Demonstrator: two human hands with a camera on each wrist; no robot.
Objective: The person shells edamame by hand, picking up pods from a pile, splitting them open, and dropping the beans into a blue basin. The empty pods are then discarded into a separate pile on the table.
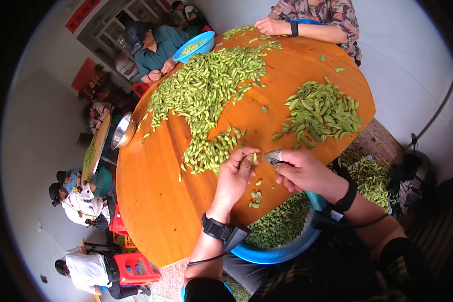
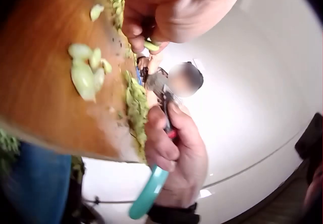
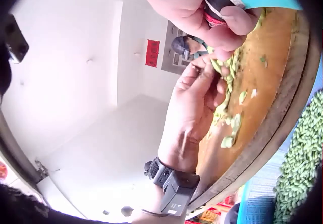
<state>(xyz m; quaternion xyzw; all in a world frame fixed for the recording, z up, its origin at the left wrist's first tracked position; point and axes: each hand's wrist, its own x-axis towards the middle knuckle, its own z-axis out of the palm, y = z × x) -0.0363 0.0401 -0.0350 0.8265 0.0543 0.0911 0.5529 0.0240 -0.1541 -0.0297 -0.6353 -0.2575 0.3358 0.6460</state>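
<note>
My left hand (image 1: 236,168) pinches a green bean pod (image 1: 255,157) between thumb and fingertips, over the near part of the round wooden table (image 1: 156,201). Facing it, my right hand (image 1: 307,171) grips a small hand tool with a teal handle (image 2: 149,193) and a metal tip (image 2: 165,93); its exact kind is unclear. The tip points towards the pod in the head view. Several pale green shelled pieces (image 1: 255,196) lie on the table below the hands. Under the table edge, a blue tub (image 1: 274,259) holds many green beans (image 1: 279,226).
A large heap of pods (image 1: 201,85) spreads across the table, with a smaller heap (image 1: 322,110) at right. A steel bowl (image 1: 123,132) sits at the left edge, a blue basin (image 1: 195,48) at the far side. Other people sit around; more pods (image 1: 370,176) lie on the floor.
</note>
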